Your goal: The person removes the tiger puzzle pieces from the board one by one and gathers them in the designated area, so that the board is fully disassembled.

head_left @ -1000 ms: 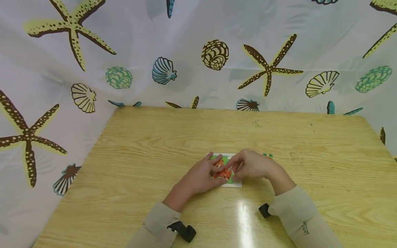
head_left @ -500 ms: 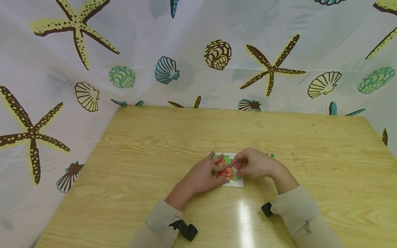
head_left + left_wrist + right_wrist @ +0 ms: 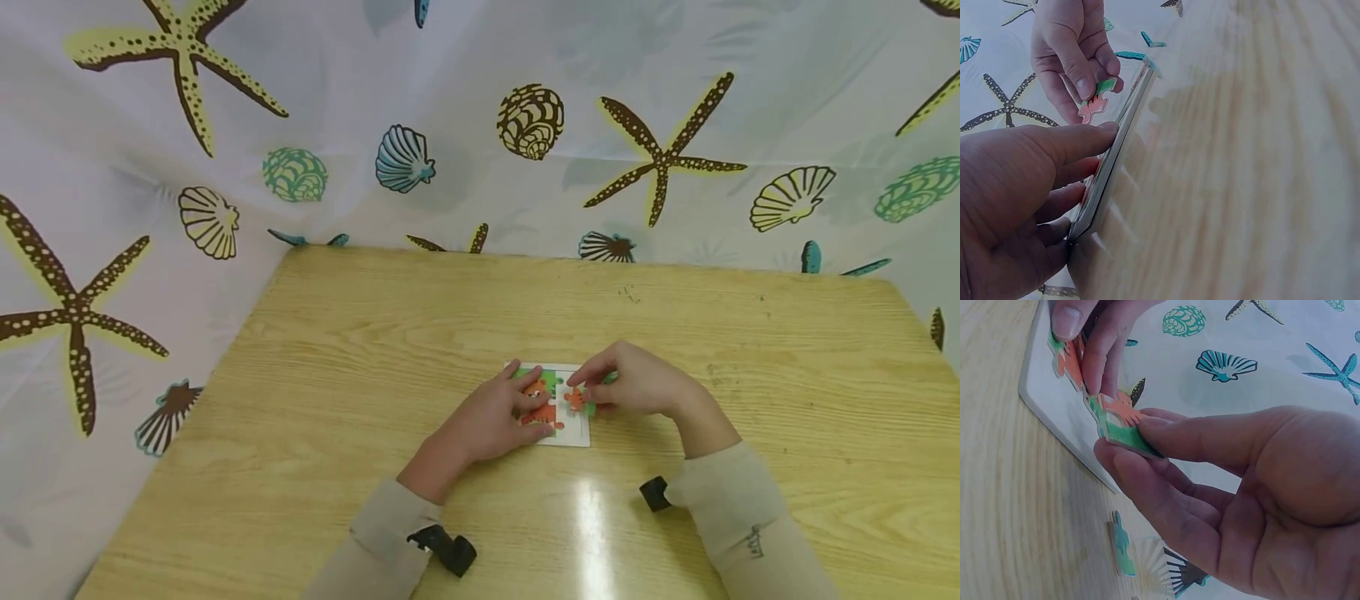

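My right hand (image 3: 645, 385) pinches an orange and green jigsaw puzzle piece (image 3: 1124, 430) between thumb and fingers, over the right part of a white puzzle board (image 3: 573, 432). The piece is tilted in the right wrist view. My left hand (image 3: 487, 423) lies spread over the board's left part, its fingers on orange and green puzzle pieces (image 3: 538, 413) set there. These form part of an orange animal picture, partly hidden by the fingers. In the left wrist view, the left thumb (image 3: 1079, 142) reaches along the board's near edge.
A loose teal and green puzzle piece (image 3: 1122, 545) lies on the wooden table (image 3: 360, 350) beside the board, mostly behind the right hand in the head view. A white curtain (image 3: 450, 100) with starfish and shell prints hangs behind the table and along its sides.
My right hand has lifted the puzzle piece from beside the set pieces and moved it slightly right, uncovering white board. The left hand has stayed in place on the board.
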Available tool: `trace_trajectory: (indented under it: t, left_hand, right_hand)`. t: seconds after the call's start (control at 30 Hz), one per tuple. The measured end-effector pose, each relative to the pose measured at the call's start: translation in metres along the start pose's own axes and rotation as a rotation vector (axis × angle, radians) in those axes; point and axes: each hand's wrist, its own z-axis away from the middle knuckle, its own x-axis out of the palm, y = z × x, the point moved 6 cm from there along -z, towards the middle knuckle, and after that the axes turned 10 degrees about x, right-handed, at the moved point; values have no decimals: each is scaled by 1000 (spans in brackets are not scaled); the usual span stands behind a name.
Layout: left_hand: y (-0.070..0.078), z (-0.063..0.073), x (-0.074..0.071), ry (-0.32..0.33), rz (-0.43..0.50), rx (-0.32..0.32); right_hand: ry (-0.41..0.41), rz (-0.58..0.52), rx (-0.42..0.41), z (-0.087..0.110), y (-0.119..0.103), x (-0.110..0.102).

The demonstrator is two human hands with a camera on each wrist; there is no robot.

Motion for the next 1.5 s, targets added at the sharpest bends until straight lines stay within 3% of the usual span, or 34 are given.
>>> trace_trajectory:
  t: [0.2, 0.47, 0.7, 1.07, 1.5]
  left_hand:
    - [0, 1, -1, -1, -7, -5]
    - [-2, 1, -1, 1, -5, -6]
    - [-1, 1, -2, 15, 8, -6]
    - [1, -1, -4, 42, 16, -12]
    - [3, 0, -3, 47, 37, -3]
  right_hand:
    - [2, -43, 34, -1, 4, -3]
    - [62, 24, 22, 2, 5, -13]
    - [51, -7, 17, 2, 8, -16]
    - [145, 113, 49, 10, 12, -30]
    - [174, 79, 68, 16, 23, -42]
